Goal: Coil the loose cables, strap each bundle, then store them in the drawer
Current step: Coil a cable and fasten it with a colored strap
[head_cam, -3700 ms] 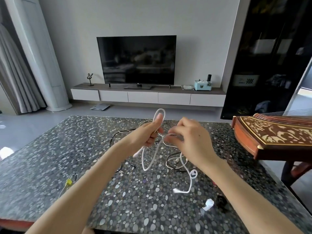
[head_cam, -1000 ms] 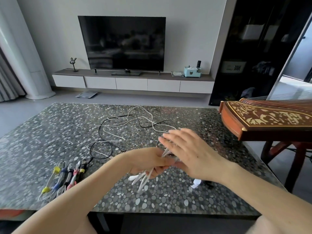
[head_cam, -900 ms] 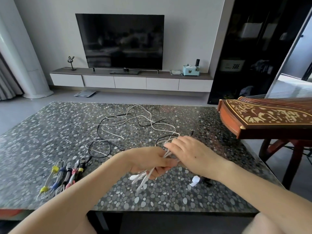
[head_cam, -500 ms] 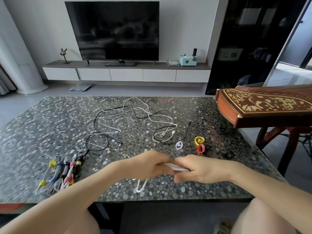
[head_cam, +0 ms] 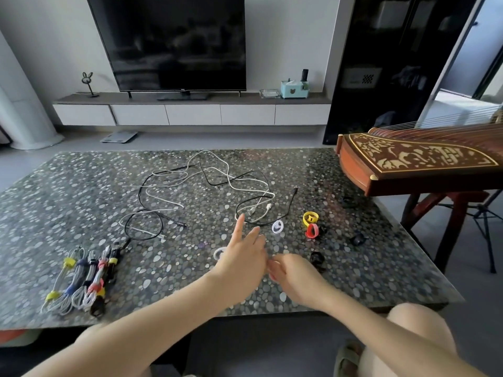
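left hand (head_cam: 242, 257) lies open over the table (head_cam: 68, 202), fingers straight and spread, forefinger pointing toward the far side. right hand (head_cam: 294, 273) sits just beside it with fingers curled inward; motion blur hides whether they pinch anything, so i cannot tell. half a second ago both hands pinched a coiled white cable between them near the front edge; now that coil no longer shows in either hand, and the left hand has opened and reached further onto the table. a small white loop (head_cam: 219, 253) peeks out at the left hand's side; cable or strap, i cannot tell. just beyond the fingertips lie a white strap (head_cam: 278, 227), a yellow strap (head_cam: 310, 217) and a red strap (head_cam: 312, 231), with a black strap (head_cam: 317, 259) close to the right hand. the loose cables (head_cam: 206, 191), white and black, sprawl tangled across the middle toward the far edge. the strapped bundles (head_cam: 84, 278) lie side by side near the front left edge, with bare tabletop between them and the left hand. a wooden zither (head_cam: 419, 161) stands just beside the right edge on its own stand. across the floor, a low cabinet (head_cam: 190, 114) shows its drawer fronts closed; a blue tissue box (head_cam: 294, 89) on top holds tissue.
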Tool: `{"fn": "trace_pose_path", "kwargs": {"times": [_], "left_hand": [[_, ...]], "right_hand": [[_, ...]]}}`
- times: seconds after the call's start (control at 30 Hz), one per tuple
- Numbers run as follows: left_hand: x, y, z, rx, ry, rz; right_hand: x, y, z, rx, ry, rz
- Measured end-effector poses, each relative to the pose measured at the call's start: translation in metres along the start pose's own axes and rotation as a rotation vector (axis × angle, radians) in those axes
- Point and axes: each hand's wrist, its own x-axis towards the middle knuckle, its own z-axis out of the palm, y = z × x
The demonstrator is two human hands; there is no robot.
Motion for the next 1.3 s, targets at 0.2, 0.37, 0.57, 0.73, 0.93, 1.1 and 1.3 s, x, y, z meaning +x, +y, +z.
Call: {"fn": "trace_pose_path", "kwargs": {"times": [0.2,0.37,0.57,0.73,0.93,1.1,1.3], "left_hand": [[-0.001,0.014,0.020,-0.563,0.167,-0.019],[-0.012,0.026,0.036,-0.655,0.131,0.082],[-0.009,0.025,0.041,-0.734,0.060,0.132],[-0.002,0.013,0.043,-0.771,0.186,0.181],[0.016,-0.002,0.054,-1.312,0.148,-0.481],[0.025,-0.020,0.059,-2.041,0.089,-0.756],[0.034,-0.009,0.051,-2.043,0.065,-1.002]], "right_hand": [[-0.005,0.019,0.004,0.541,-0.052,0.136],[-0.014,0.037,-0.006,0.701,-0.332,0.183],[-0.009,0.050,-0.012,1.017,-0.758,0.277],[0.001,0.058,-0.008,1.196,-0.803,0.232],[0.035,0.084,-0.021,0.369,0.125,0.314],[0.046,0.113,-0.006,-0.509,0.035,0.121],[0.052,0.089,-0.001,-0.045,0.217,0.135]]}}
